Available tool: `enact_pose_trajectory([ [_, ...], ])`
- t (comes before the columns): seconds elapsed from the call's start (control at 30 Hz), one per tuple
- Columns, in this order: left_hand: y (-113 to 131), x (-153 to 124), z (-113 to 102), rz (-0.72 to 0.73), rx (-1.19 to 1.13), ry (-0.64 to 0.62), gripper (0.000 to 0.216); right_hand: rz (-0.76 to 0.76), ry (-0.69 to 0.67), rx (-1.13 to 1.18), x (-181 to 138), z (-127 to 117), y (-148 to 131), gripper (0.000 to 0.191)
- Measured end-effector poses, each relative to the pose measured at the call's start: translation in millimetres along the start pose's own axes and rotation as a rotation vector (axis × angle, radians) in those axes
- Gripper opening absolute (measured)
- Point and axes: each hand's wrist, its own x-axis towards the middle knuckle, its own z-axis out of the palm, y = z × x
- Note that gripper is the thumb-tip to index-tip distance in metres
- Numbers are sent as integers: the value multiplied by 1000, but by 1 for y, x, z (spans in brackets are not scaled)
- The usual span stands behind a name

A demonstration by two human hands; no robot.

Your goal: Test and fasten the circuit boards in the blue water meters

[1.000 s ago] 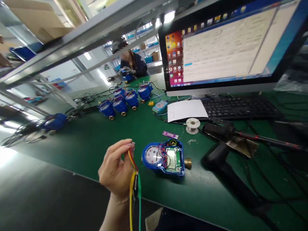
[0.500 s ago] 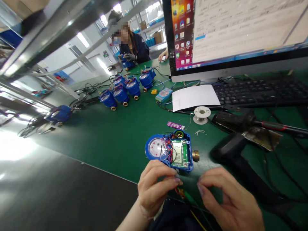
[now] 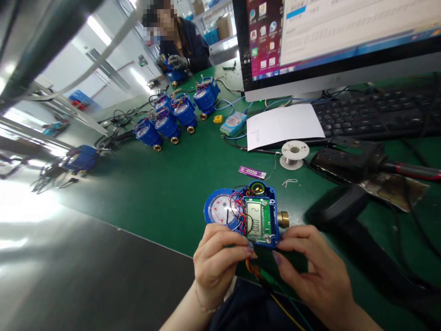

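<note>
A blue water meter (image 3: 220,209) lies on the green bench in front of me, its electronics housing uncovered. Inside, a green circuit board (image 3: 266,220) carries a lit LCD (image 3: 254,218), and red and black wires loop across to the dial. At the housing's near edge, my left hand (image 3: 218,255) pinches a small connector, mostly hidden by the fingers, with coloured wires (image 3: 254,268) trailing from it. My right hand (image 3: 312,266) is at the near right corner of the housing, thumb and fingers apart. Its index fingertip is at the corner, seemingly touching it.
Several blue meters (image 3: 165,124) stand farther back. A solder spool (image 3: 294,154), purple strip (image 3: 252,172), black scanner (image 3: 344,216) and soldering iron (image 3: 409,169) lie around. Behind are paper (image 3: 284,126), a keyboard (image 3: 379,117) and monitor (image 3: 330,78). A gloved co-worker (image 3: 186,41) handles another meter.
My right hand has moved left and up to the housing's corner. My left hand keeps its pinch at the near edge. The camera view has shifted slightly.
</note>
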Motion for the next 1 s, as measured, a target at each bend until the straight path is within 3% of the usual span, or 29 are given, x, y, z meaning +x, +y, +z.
enact_pose_trajectory([
  [1.0,6,9,9,-97,8,31,16,-3,-22,-13,5,0,0,9],
])
